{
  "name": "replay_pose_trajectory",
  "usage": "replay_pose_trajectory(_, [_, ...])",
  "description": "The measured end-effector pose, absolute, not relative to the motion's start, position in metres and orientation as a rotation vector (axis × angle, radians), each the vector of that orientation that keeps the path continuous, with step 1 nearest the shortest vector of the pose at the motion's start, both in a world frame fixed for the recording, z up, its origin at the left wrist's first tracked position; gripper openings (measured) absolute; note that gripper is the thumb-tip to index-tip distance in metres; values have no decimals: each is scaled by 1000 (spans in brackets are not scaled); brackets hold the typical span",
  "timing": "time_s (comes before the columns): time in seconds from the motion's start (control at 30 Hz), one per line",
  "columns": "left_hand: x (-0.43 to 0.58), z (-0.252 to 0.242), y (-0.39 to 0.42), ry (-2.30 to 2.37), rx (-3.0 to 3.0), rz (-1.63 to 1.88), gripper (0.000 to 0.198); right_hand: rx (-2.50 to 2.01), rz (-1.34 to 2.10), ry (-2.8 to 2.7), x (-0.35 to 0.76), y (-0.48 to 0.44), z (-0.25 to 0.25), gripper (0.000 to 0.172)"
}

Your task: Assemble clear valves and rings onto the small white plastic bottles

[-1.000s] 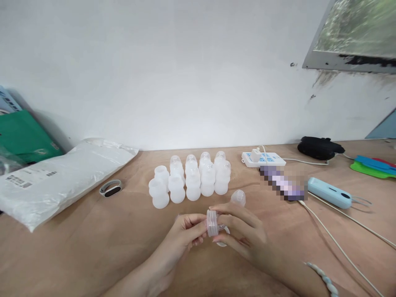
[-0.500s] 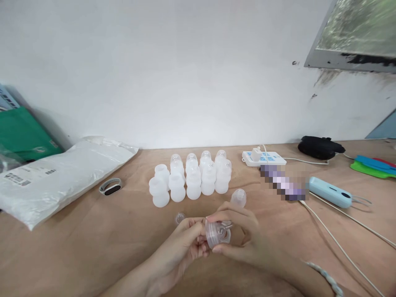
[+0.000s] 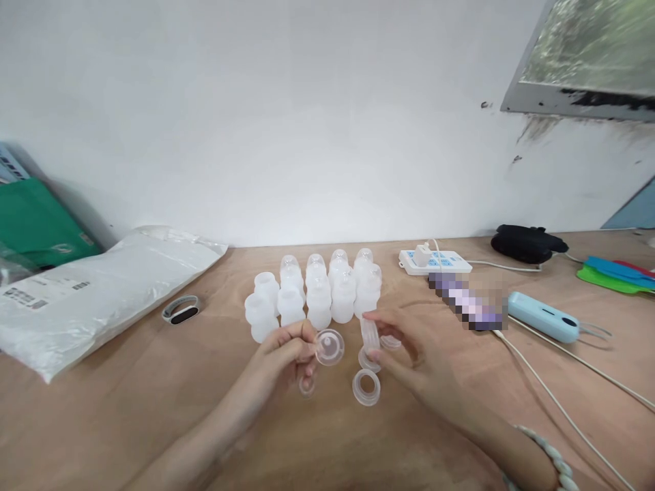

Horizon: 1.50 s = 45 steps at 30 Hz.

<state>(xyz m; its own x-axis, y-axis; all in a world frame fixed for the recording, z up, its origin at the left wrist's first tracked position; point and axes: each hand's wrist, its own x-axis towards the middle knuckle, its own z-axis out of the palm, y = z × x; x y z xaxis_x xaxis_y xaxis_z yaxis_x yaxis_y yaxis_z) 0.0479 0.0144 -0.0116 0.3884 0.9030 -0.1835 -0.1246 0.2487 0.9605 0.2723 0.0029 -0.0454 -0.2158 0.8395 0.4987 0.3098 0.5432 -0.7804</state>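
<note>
My left hand (image 3: 287,349) pinches a clear bottle nipple (image 3: 330,346) by its flange, the round base turned towards me. Another small clear piece (image 3: 306,387), perhaps a nipple too, shows under its fingers. Between thumb and fingertips of my right hand (image 3: 409,358) is a clear screw ring (image 3: 369,335), held on edge. Below it, a loose screw ring (image 3: 366,401) lies flat on the table, with another round clear piece (image 3: 368,363) partly covered behind. Part of a clear cap (image 3: 391,341) shows past my right fingers. Milky baby bottles (image 3: 318,314) stand in two rows beyond, several topped by clear domes.
On the left lie a white plastic mailer (image 3: 117,273), a green folder (image 3: 41,221) and a fitness band (image 3: 183,313). To the right are a power strip (image 3: 453,262), a blurred-out purple item (image 3: 465,302), a light-blue device (image 3: 543,317), cables and a black pouch (image 3: 527,243).
My hands were together around a ring with a nipple in it. They have moved apart, nipple in the left, ring in the right; the loose ring on the table now shows.
</note>
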Motion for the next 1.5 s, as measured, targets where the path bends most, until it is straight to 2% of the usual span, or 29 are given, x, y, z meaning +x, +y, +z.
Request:
replay_pose_trajectory(0.1, [37,-6,27,1054,1533,851,11,-1001,307,-2164,276,3,-41,35])
replay_pose_trajectory(0.2, [35,-11,33,1197,1967,745,12,-1078,111,-2451,276,5,-42,29])
replay_pose_trajectory(0.47, [39,-51,40,1292,2637,416,24,-1225,74,-2666,277,4,-44,10])
replay_pose_trajectory(0.63, [37,-55,44,1319,2748,387,28,-1187,103,-2602,277,4,-43,14])
replay_pose_trajectory(0.8, [36,-28,42,1416,2862,471,30,-1080,26,-2493,276,5,-42,15])
replay_pose_trajectory(0.93, [33,7,63,1771,2796,870,24,-989,-44,-2376,275,5,-40,17])
replay_pose_trajectory(1.03, [29,21,96,1996,2629,761,37,-960,-73,-2315,275,5,-40,16])
replay_pose_trajectory(1.07, [27,22,107,1981,2611,694,40,-951,-80,-2301,275,6,-41,16])
replay_pose_trajectory(1.2, [20,25,135,1897,2565,557,24,-898,-98,-2252,274,7,-43,14])
replay_pose_trajectory(1.27, [18,31,134,1899,2542,565,25,-885,-101,-2238,273,7,-43,13])
replay_pose_trajectory(1.37, [21,50,113,1893,2525,738,31,-874,-102,-2217,273,5,-42,14])
replay_pose_trajectory(1.43, [26,62,91,1700,2541,1092,31,-866,-88,-2188,273,4,-40,14])
replay_pose_trajectory(1.5, [35,65,69,1419,2612,1187,31,-860,-54,-2148,273,1,-38,14])
